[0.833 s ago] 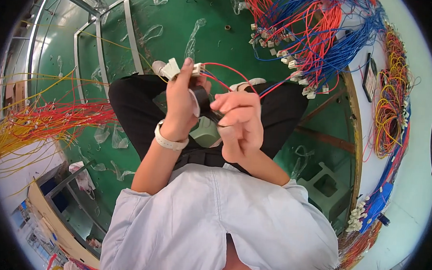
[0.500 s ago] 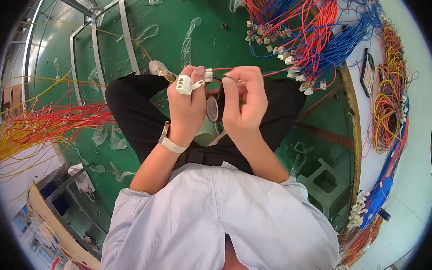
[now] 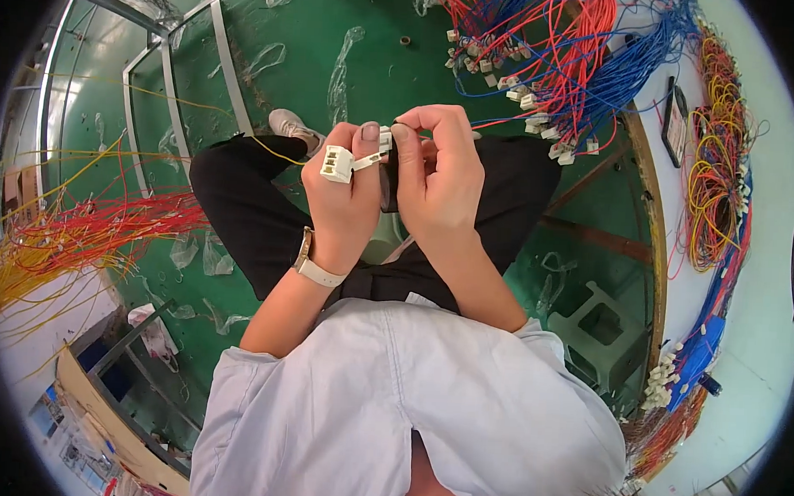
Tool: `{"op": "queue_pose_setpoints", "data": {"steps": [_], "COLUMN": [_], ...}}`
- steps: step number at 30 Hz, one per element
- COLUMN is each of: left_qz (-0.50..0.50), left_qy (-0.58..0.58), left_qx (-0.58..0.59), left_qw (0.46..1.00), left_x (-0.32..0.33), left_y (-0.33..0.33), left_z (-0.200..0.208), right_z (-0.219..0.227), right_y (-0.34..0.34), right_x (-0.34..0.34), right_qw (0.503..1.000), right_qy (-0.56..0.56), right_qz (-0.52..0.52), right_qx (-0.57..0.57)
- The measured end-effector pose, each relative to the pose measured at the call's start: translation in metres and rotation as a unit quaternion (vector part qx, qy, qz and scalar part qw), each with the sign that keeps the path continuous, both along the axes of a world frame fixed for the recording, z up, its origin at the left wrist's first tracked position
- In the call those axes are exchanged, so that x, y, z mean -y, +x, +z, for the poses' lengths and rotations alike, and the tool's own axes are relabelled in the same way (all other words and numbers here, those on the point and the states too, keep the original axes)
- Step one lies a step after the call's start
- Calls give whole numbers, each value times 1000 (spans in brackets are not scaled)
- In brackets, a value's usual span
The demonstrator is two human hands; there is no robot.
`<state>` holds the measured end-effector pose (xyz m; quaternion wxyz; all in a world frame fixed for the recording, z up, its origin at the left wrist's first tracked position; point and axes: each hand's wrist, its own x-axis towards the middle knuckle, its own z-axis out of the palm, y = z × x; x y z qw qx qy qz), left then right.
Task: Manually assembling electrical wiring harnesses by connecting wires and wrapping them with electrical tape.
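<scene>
My left hand is closed on a white plastic connector, whose slotted face points out to the left, with a small white tab sticking out beside it. A second white connector shows between the fingertips of both hands. My right hand is closed right beside it, thumb and forefinger pinched at a dark strip. A roll of black tape sits between the two palms, mostly hidden by the right hand. Red and blue wires run out from behind the right hand toward the bundle at upper right.
Red and blue wire bundles with white connectors hang over the table edge at upper right. Yellow and red wires spread at left, near a metal frame. A plastic stool stands at lower right. Plastic scraps litter the green floor.
My right hand has moved left and slightly up, closing against the second connector and my left hand. The tape roll has turned, so its pale round face no longer shows.
</scene>
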<state>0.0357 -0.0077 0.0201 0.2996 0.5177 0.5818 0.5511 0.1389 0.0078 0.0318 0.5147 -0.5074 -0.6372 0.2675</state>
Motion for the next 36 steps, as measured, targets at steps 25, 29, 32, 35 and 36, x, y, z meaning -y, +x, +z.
{"op": "queue_pose_setpoints", "data": {"steps": [25, 29, 32, 35, 36], "left_qz": [-239, -221, -194, -179, -175], "left_qy": [-15, 2, -1, -13, -4], "left_qx": [-95, -86, -87, -72, -75], "left_qw": [966, 971, 977, 981, 982], "left_x": [-22, -17, -16, -17, -18], "left_y": [-23, -20, -22, -22, -22], "left_z": [10, 2, 0, 2, 1], "right_z": [-8, -16, 0, -7, -9], "right_y": [18, 18, 23, 20, 18], "right_x": [-11, -11, -3, 8, 7], "right_qw": [961, 967, 931, 941, 966], "right_qy": [-229, -178, -201, -174, -118], "right_qz": [49, 59, 71, 113, 118], "right_qx": [-147, -171, -297, -268, -198]}}
